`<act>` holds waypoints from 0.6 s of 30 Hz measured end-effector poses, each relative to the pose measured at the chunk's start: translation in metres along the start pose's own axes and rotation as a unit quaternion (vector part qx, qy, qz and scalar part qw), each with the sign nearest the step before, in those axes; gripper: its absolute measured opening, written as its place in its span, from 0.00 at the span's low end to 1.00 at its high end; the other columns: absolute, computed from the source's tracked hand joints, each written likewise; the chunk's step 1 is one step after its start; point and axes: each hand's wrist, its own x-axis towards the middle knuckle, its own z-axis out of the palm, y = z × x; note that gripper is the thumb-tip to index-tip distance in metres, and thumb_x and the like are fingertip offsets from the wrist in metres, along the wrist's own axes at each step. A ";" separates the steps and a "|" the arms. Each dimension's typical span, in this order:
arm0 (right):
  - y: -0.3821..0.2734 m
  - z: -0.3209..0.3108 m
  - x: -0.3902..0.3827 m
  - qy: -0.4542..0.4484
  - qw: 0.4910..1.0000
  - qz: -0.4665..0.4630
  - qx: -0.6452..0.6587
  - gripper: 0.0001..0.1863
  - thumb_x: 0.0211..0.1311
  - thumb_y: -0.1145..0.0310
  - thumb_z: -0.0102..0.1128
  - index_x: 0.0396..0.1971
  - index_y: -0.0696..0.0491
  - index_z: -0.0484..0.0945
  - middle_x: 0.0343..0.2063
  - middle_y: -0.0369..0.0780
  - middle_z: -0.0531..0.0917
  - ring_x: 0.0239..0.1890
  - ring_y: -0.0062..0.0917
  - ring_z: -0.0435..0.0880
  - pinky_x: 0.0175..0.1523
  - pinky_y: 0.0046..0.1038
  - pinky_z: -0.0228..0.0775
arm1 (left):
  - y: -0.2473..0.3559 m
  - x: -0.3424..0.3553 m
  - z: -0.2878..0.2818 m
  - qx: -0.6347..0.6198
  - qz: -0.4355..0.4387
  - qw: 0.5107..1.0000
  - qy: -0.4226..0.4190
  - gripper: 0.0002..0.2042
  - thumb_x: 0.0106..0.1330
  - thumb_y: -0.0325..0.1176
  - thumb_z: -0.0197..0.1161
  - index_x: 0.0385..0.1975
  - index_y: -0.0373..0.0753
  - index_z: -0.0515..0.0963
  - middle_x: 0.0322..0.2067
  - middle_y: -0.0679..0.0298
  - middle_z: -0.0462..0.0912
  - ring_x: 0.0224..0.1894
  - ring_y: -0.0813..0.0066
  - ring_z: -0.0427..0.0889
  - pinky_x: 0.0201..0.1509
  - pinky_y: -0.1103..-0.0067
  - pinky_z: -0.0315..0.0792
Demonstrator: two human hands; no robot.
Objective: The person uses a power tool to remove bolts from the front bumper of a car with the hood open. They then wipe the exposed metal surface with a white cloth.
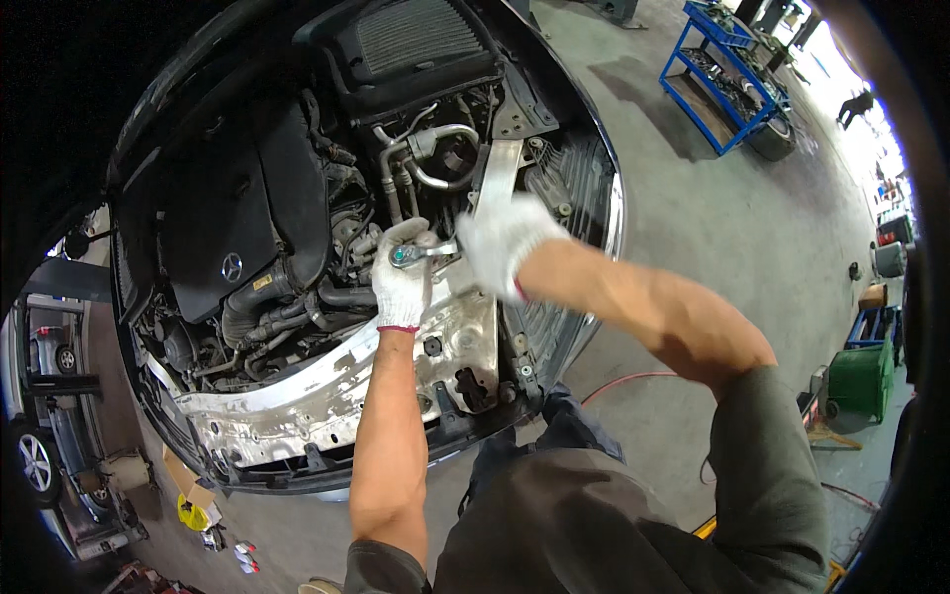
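Observation:
A ratchet wrench (405, 255) with a round head lies over the right front corner of the engine bay. My left hand (404, 282), in a white knit glove, is closed about the ratchet's head. The ratchet's handle points right, into my right hand (507, 246), which is gloved too and blurred by motion. Its fingers appear wrapped round the handle's end, though they do not show sharply. What sits under the ratchet's head is hidden by my left hand. Below both hands runs the scuffed silver front crossmember (327, 401) of the car.
A black engine cover (233, 213) fills the bay's left side. Metal pipes (435, 148) and an air filter housing (421, 49) lie beyond my hands. At far right stand a blue tool cart (720, 84) and a green bin (859, 381). A red hose (628, 378) crosses the floor.

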 end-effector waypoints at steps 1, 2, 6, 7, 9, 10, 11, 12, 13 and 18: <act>-0.010 0.013 -0.017 -0.039 0.999 -0.007 0.023 0.27 0.66 0.61 0.60 0.56 0.67 0.77 0.48 0.54 0.87 0.45 0.46 0.90 0.47 0.40 0.84 | 0.001 0.005 0.006 -0.010 -0.041 0.999 -0.005 0.13 0.68 0.23 0.70 0.51 0.36 0.81 0.44 0.66 0.85 0.44 0.79 0.83 0.54 0.81 0.78; -0.038 0.007 -0.039 -0.077 0.988 0.020 0.135 0.30 0.69 0.56 0.57 0.57 0.69 0.74 0.42 0.56 0.87 0.43 0.46 0.90 0.47 0.42 0.84 | -0.006 0.007 0.008 -0.023 -0.028 0.999 -0.010 0.12 0.69 0.24 0.69 0.50 0.36 0.81 0.43 0.66 0.85 0.43 0.79 0.83 0.52 0.81 0.79; -0.070 0.021 -0.033 -0.027 0.935 0.059 0.349 0.34 0.73 0.50 0.53 0.52 0.74 0.68 0.33 0.60 0.86 0.37 0.48 0.90 0.44 0.44 0.85 | -0.010 0.012 0.001 -0.041 -0.015 0.998 -0.034 0.09 0.71 0.24 0.66 0.49 0.36 0.81 0.39 0.64 0.86 0.36 0.80 0.84 0.42 0.83 0.79; -0.056 0.027 -0.018 -0.017 0.959 0.037 0.280 0.35 0.71 0.49 0.56 0.54 0.73 0.69 0.36 0.60 0.86 0.40 0.46 0.91 0.47 0.42 0.85 | -0.006 0.020 -0.001 -0.080 -0.046 0.993 -0.071 0.10 0.71 0.23 0.66 0.49 0.35 0.81 0.39 0.63 0.86 0.36 0.79 0.84 0.42 0.82 0.79; -0.029 0.002 0.003 -0.008 0.995 0.045 0.093 0.27 0.65 0.52 0.64 0.51 0.62 0.80 0.44 0.52 0.88 0.46 0.41 0.91 0.50 0.40 0.85 | 0.003 0.016 0.004 0.076 0.020 0.995 -0.054 0.12 0.69 0.27 0.69 0.50 0.36 0.82 0.40 0.61 0.88 0.38 0.73 0.86 0.46 0.78 0.80; -0.017 -0.010 0.014 -0.006 0.999 0.049 -0.001 0.24 0.62 0.53 0.67 0.49 0.57 0.85 0.48 0.48 0.88 0.48 0.38 0.90 0.51 0.38 0.84 | 0.000 0.014 0.001 0.060 -0.003 0.996 -0.060 0.12 0.68 0.28 0.70 0.50 0.37 0.82 0.41 0.61 0.88 0.40 0.75 0.85 0.48 0.78 0.79; 0.012 -0.004 0.043 0.058 0.992 0.062 -0.091 0.19 0.62 0.55 0.67 0.44 0.53 0.89 0.48 0.46 0.89 0.47 0.36 0.90 0.55 0.38 0.82 | -0.002 0.012 0.007 0.042 -0.026 0.996 -0.077 0.13 0.68 0.29 0.71 0.49 0.37 0.82 0.42 0.61 0.89 0.41 0.77 0.85 0.49 0.78 0.79; 0.035 0.000 0.052 0.212 0.971 0.051 -0.093 0.17 0.63 0.56 0.66 0.43 0.52 0.89 0.44 0.44 0.90 0.46 0.38 0.90 0.57 0.39 0.80 | 0.017 0.019 0.014 0.069 -0.116 0.983 -0.127 0.14 0.67 0.30 0.72 0.50 0.36 0.82 0.45 0.60 0.88 0.44 0.80 0.85 0.51 0.78 0.79; 0.034 -0.014 0.069 0.161 0.982 0.049 -0.088 0.16 0.64 0.58 0.63 0.41 0.53 0.89 0.44 0.46 0.89 0.46 0.39 0.90 0.55 0.39 0.81 | 0.012 0.027 0.012 0.044 -0.127 0.982 -0.130 0.14 0.68 0.30 0.71 0.51 0.36 0.82 0.46 0.60 0.88 0.45 0.78 0.85 0.52 0.77 0.79; -0.078 0.042 -0.037 0.070 0.987 0.080 0.121 0.44 0.63 0.71 0.50 0.75 0.74 0.44 0.45 0.58 0.87 0.46 0.49 0.90 0.51 0.40 0.83 | 0.004 0.014 -0.006 0.041 -0.053 0.991 -0.112 0.10 0.70 0.30 0.68 0.49 0.37 0.84 0.42 0.62 0.89 0.44 0.74 0.86 0.53 0.78 0.78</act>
